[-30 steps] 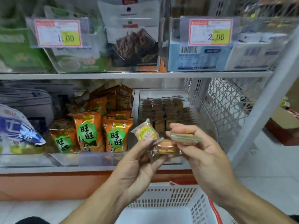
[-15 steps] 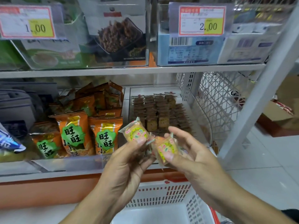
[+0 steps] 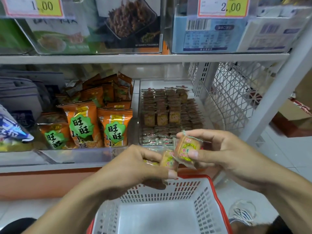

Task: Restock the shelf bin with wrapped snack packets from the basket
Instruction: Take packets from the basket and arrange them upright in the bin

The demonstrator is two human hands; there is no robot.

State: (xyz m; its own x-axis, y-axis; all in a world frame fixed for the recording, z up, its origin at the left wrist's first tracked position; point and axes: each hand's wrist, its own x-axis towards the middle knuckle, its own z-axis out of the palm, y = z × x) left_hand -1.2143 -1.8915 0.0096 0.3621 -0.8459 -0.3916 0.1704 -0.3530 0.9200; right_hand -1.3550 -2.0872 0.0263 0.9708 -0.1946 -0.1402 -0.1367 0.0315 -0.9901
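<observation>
We face two white shelves (image 3: 143, 58) of snacks, the upper one cut off by the top edge, so only the lower halves of two price tags show, reading 1.00 (image 3: 33, 5) and 2.00 (image 3: 223, 6). On the lower shelf a clear shelf bin (image 3: 209, 105) holds rows of small brown wrapped packets (image 3: 166, 112); they overlap too tightly for us to count. Left of it stand three orange bags (image 3: 114, 127) in front, with more behind that we cannot number. Below, a white basket (image 3: 200, 200) with a red rim sits under our hands, its near edge cut off; the part of its floor we see is bare. Our left hand (image 3: 131, 168) pinches one yellow wrapped snack packet (image 3: 168, 160) between thumb and curled fingers, and whether it hides more is unclear. Our right hand (image 3: 224, 152) grips a second packet (image 3: 187, 149), thumb pressed on its face, just in front of the bin. The two packets touch.
</observation>
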